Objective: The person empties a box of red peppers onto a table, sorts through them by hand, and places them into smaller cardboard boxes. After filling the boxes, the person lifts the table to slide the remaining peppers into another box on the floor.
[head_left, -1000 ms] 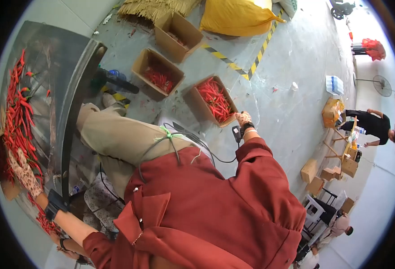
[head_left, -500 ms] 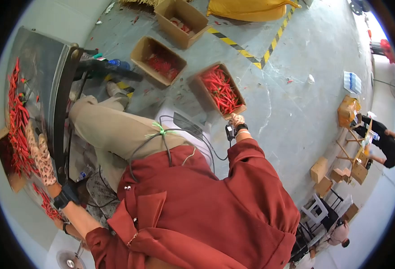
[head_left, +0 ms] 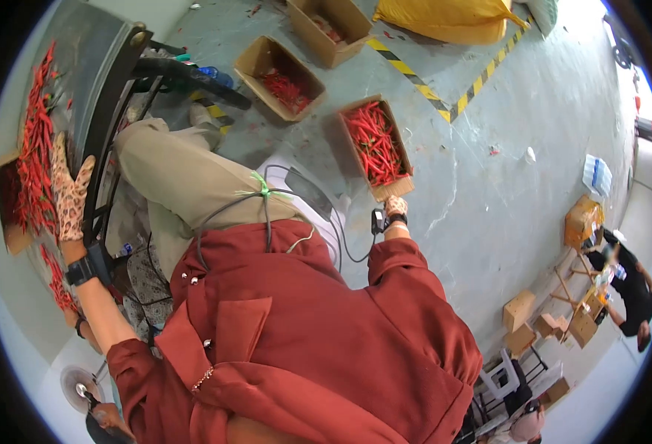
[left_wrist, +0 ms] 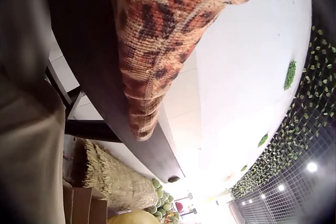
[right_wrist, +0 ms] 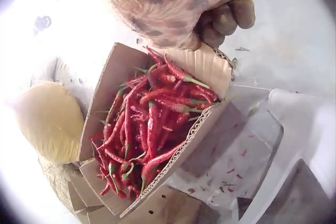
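My left hand [head_left: 68, 191], in a leopard-print glove, lies flat with fingers straight and thumb spread on the dark table [head_left: 96, 81], at the edge of a long heap of red chillies [head_left: 34, 155]. In the left wrist view the gloved left hand [left_wrist: 152, 61] rests against the table edge [left_wrist: 100, 87]. My right hand [head_left: 395, 206], also gloved, is down at the floor and grips the near rim of a cardboard box [head_left: 398, 185] full of red chillies [head_left: 374, 140]. The right wrist view shows the right hand [right_wrist: 210, 19] with fingers curled at the flap of the box [right_wrist: 173, 155], above its chillies [right_wrist: 152, 124].
Two more cardboard boxes [head_left: 278, 74] [head_left: 333, 18] stand on the concrete floor beyond. A yellow sack [head_left: 452, 15] and striped floor tape [head_left: 422, 85] lie behind them. I sit on a white seat [head_left: 304, 196]. Another person [head_left: 629, 288] works at far right by small wooden stools [head_left: 522, 311].
My left hand has slid further along the table beside the chilli heap and now lies flat. My right hand has stayed at the near end of the chilli box.
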### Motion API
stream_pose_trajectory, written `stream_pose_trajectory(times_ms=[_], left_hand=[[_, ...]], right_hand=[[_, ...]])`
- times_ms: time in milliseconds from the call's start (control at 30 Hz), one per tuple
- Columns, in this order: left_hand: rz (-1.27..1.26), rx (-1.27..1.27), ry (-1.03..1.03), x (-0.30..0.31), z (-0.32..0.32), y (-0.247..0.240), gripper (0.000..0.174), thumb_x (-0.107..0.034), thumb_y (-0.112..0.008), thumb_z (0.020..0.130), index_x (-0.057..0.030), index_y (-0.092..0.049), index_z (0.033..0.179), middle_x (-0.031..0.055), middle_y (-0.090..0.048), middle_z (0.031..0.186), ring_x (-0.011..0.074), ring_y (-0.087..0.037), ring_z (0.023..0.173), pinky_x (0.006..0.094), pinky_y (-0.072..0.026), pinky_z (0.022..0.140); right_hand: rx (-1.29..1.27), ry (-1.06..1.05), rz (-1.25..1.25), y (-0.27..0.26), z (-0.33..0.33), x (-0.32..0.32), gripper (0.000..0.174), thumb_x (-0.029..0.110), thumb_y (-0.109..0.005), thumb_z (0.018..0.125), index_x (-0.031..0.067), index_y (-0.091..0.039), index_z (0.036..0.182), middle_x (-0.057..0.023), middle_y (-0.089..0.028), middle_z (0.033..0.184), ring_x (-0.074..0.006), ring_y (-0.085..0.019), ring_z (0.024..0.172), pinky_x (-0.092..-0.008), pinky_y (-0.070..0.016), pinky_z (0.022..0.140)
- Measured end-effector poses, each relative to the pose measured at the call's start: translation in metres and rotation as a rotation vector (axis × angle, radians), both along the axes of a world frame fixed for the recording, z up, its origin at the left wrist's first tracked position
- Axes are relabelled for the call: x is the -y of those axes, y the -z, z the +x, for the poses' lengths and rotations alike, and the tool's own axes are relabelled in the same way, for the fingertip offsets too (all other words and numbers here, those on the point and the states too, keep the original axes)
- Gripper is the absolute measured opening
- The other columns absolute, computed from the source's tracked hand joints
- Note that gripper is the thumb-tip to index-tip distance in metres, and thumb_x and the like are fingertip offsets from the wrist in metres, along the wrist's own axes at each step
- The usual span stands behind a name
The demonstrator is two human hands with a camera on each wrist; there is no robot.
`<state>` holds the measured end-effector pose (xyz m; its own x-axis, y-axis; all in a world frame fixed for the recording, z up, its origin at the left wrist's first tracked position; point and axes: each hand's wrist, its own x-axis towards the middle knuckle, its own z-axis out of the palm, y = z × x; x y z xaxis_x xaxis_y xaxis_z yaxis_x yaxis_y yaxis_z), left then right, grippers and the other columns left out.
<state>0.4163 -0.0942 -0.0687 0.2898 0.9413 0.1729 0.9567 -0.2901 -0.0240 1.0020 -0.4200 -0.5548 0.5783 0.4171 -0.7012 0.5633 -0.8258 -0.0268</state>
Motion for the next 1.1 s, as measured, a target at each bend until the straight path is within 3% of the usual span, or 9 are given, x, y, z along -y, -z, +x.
stream_pose_trajectory(times_ms=[67,267,300,467,533,600,633,667,1100], left_hand=[[0.037,-0.038,-0.047,0.003,0.01,-0.002,0.065,-0.023,-0.064,0.088,-0.001,-0.035,0.142,0.0191,-0.036,0.146,0.0305,-0.033,0.136,0.0381,-0.0261,0.113],[0.108,0.009,-0.006,0.002,0.007,0.003,0.066,-0.026,-0.066,0.088,0.0008,-0.037,0.141,0.018,-0.043,0.142,0.03,-0.038,0.133,0.0383,-0.0288,0.112],[0.14,-0.034,-0.017,0.007,0.02,-0.003,0.067,-0.029,-0.067,0.087,0.0004,-0.039,0.14,0.0177,-0.045,0.14,0.0287,-0.041,0.132,0.0376,-0.0314,0.11],[0.215,-0.101,-0.035,0.008,0.007,0.014,0.085,-0.047,-0.069,0.078,-0.0045,-0.035,0.144,0.0164,-0.039,0.145,0.0298,-0.036,0.135,0.0404,-0.0274,0.113],[0.033,-0.048,-0.175,0.017,0.029,-0.009,0.085,-0.054,-0.059,0.083,-0.0056,-0.03,0.146,0.0167,-0.03,0.151,0.0304,-0.025,0.142,0.0421,-0.014,0.117],[-0.01,-0.001,-0.142,0.018,0.024,-0.014,0.082,-0.054,-0.055,0.086,-0.0063,-0.029,0.147,0.0168,-0.026,0.153,0.0309,-0.02,0.143,0.0444,-0.0085,0.118],[-0.033,0.03,-0.15,0.017,0.02,-0.016,0.082,-0.057,-0.053,0.087,-0.0072,-0.027,0.148,0.0164,-0.025,0.153,0.03,-0.019,0.144,0.0454,-0.007,0.118],[-0.06,0.063,-0.154,0.018,0.013,-0.017,0.083,-0.059,-0.05,0.088,-0.008,-0.026,0.148,0.0159,-0.024,0.154,0.029,-0.018,0.144,0.0465,-0.0055,0.118],[0.364,0.431,-0.724,0.021,-0.161,-0.018,0.086,-0.044,-0.067,0.083,-0.0014,-0.027,0.146,0.0247,-0.028,0.149,0.0388,-0.023,0.14,0.0453,-0.0214,0.114]], right_hand=[[-0.038,-0.415,-0.006,-0.031,0.003,-0.004,0.021,0.019,-0.057,0.082,0.0081,-0.073,0.091,-0.0189,-0.068,0.097,-0.0299,-0.067,0.096,-0.0412,-0.0528,0.083],[-0.115,-0.528,0.413,-0.027,0.012,0.011,0.017,0.018,-0.052,0.086,0.008,-0.067,0.083,-0.0197,-0.068,0.087,-0.0357,-0.066,0.083,-0.0457,-0.0529,0.074],[-0.278,-0.62,0.193,-0.068,0.008,-0.006,0.034,0.01,-0.044,0.09,0.0064,-0.048,0.124,-0.0126,-0.061,0.11,-0.0312,-0.057,0.102,-0.0409,-0.0426,0.096],[-0.675,0.483,0.453,-0.159,-0.034,-0.11,0.022,0.022,-0.05,0.092,0.0053,-0.064,0.086,-0.0088,-0.063,0.072,-0.0174,-0.06,0.061,-0.0305,-0.0511,0.057],[-0.571,0.274,0.709,-0.18,-0.034,-0.152,0.028,0.027,-0.048,0.096,0.006,-0.064,0.086,-0.0065,-0.062,0.069,-0.0153,-0.059,0.059,-0.0293,-0.0488,0.054],[-0.039,-0.678,1.11,-0.228,-0.03,-0.205,0.032,0.029,-0.047,0.098,0.0048,-0.065,0.086,-0.0026,-0.057,0.064,-0.0121,-0.054,0.053,-0.0277,-0.0446,0.048],[-0.508,0.003,0.997,-0.261,-0.04,-0.234,0.029,0.026,-0.05,0.097,0.0031,-0.064,0.085,-0.0015,-0.053,0.06,-0.0109,-0.051,0.051,-0.0277,-0.0414,0.046],[-0.598,0.042,1.039,-0.309,-0.057,-0.259,0.025,0.022,-0.051,0.097,0.0036,-0.064,0.085,-0.0021,-0.055,0.065,-0.0097,-0.049,0.054,-0.0253,-0.039,0.047],[-0.612,-1.22,1.086,-0.575,-0.323,-0.43,0.047,0.029,-0.061,0.089,-0.0004,-0.053,0.125,-0.0171,-0.063,0.112,-0.0274,-0.064,0.097,-0.0355,-0.0493,0.087]])
